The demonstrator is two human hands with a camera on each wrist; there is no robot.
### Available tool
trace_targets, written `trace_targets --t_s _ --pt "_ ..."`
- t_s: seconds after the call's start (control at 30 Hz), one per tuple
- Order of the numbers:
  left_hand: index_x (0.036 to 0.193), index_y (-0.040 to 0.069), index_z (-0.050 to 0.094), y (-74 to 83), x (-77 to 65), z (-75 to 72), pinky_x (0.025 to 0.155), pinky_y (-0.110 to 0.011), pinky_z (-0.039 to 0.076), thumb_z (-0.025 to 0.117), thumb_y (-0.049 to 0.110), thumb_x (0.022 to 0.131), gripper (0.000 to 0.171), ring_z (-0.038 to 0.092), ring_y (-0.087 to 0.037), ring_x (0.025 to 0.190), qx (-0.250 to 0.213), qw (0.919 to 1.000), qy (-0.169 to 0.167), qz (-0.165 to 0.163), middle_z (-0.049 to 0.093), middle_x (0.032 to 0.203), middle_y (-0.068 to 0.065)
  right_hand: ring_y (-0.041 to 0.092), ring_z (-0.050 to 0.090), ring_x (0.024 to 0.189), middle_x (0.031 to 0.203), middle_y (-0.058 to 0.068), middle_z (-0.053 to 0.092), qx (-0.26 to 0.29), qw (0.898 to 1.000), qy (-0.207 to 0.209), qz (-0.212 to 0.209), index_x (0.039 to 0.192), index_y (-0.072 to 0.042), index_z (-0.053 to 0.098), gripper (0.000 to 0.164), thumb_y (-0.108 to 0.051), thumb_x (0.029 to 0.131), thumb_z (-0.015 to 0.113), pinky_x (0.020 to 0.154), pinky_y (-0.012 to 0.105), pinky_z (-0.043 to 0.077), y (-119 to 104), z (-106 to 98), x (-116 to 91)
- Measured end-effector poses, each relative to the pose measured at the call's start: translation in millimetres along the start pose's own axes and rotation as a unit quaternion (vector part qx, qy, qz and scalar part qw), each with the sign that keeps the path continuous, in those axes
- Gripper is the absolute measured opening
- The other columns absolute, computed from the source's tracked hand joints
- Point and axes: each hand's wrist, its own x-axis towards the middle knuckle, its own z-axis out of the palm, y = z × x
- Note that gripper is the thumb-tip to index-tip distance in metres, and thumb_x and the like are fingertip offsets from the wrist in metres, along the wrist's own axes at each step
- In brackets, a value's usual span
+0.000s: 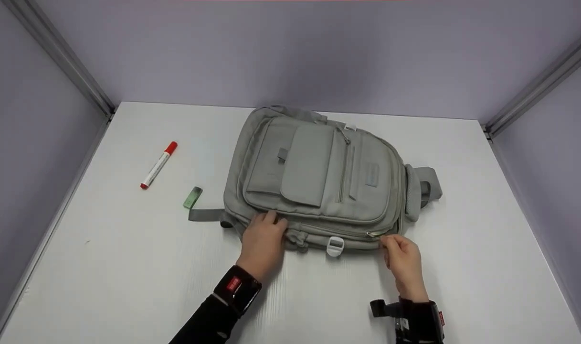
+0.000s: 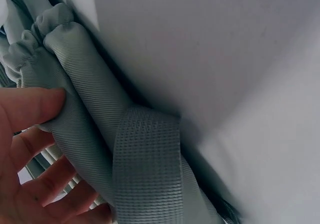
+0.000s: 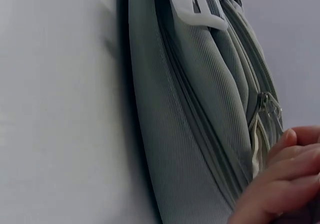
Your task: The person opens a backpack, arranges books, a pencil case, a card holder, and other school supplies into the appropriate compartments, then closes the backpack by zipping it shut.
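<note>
A grey-green backpack (image 1: 319,177) lies front side up on the white table. At its near side, my left hand (image 1: 263,242) grips the side fabric beside the gathered side pocket. In the left wrist view, the thumb of the left hand (image 2: 35,149) presses the outside of the fabric, with the fingers on the other face. My right hand (image 1: 405,260) pinches the backpack's edge at its near right corner, just past a metal zipper slider (image 1: 369,234). In the right wrist view, the zip parts beside the fingers of the right hand (image 3: 285,179), showing pale lining.
A red-capped white marker (image 1: 158,165) lies on the left of the table (image 1: 104,267). Nearer the backpack sits a small green block-like object (image 1: 193,197), close to a loose strap (image 1: 205,215). A white buckle (image 1: 335,246) hangs between the hands. Grey panels enclose the table's back and sides.
</note>
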Motion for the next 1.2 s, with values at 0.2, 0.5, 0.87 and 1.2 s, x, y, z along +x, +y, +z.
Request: trace_targets --t_s 0.2,0.5,0.87,1.2 --pt "0.091 0.011 0.073 2.9 2.7 3.1 0.088 -0.043 0.056 0.070 0.001 0.076 0.018 0.066 -0.031 0.096 0.003 0.9997 0.024 -0.008 0.067 0.098 -0.009 0.005 0.037 0.045 0.051 -0.007 0.041 0.040 0.999 0.028 0.014 0.067 -0.009 0.060 0.033 -0.005 0.098 0.049 0.045 0.019 0.031 0 -21 8" --pt "0.093 0.008 0.069 13.0 6.1 -5.2 0.088 -0.044 0.052 0.075 0.006 0.076 0.019 0.063 -0.032 0.096 -0.044 0.9989 -0.011 -0.014 0.064 0.096 -0.011 0.006 0.040 0.048 0.054 -0.006 0.044 0.071 0.996 0.048 0.023 0.066 -0.009 0.057 0.034 -0.006 0.099 0.049 0.047 0.019 0.036 3 -26 2" --pt "0.121 0.012 0.065 124.0 17.1 4.8 0.070 -0.027 0.055 0.071 0.020 0.085 0.038 0.064 -0.018 0.089 -0.035 0.9929 -0.072 0.088 0.064 0.115 -0.004 0.005 0.039 0.048 0.054 -0.007 0.043 0.126 0.991 0.024 0.045 0.062 -0.014 0.050 0.038 -0.010 0.100 0.046 0.047 0.018 0.033 4 -19 -6" --pt "0.107 0.013 0.056 137.3 20.6 45.8 0.063 -0.023 0.048 0.068 0.016 0.088 0.022 0.056 -0.011 0.074 0.064 0.9925 0.012 0.104 0.052 0.100 0.002 0.004 0.036 0.051 0.056 -0.009 0.040 0.185 0.979 -0.065 0.060 0.069 -0.015 0.046 0.035 -0.013 0.103 0.039 0.052 0.019 0.029 3 -13 -11"
